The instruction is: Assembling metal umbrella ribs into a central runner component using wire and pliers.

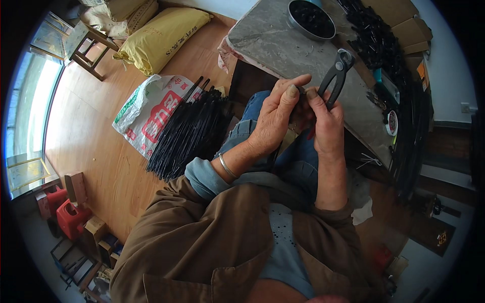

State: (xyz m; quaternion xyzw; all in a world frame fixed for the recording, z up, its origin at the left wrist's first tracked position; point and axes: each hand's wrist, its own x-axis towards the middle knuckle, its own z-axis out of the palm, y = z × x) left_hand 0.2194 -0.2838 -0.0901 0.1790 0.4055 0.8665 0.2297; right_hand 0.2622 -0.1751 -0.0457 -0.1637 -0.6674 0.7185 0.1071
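Note:
In front of my lap, my right hand (328, 121) is closed around black pliers (337, 74), whose rounded jaws point up and away over the table. A bit of red shows under that hand; I cannot tell what it belongs to. Close beside it, my left hand (277, 108) pinches with the thumb against the fingers, and a bracelet circles its wrist. Something small and dark is between the two hands, mostly hidden by the fingers. To the left of my knee lies a large bundle of thin black rods (189, 134), partly on a printed white sack (151, 108).
A grey-topped table (273, 35) stands ahead and right, bearing a metal bowl (311, 20) of black pieces and a long heap of black parts (371, 35). A yellow sack (161, 40) and a wooden stool (86, 48) are far left. Red plastic stools (69, 217) sit lower left.

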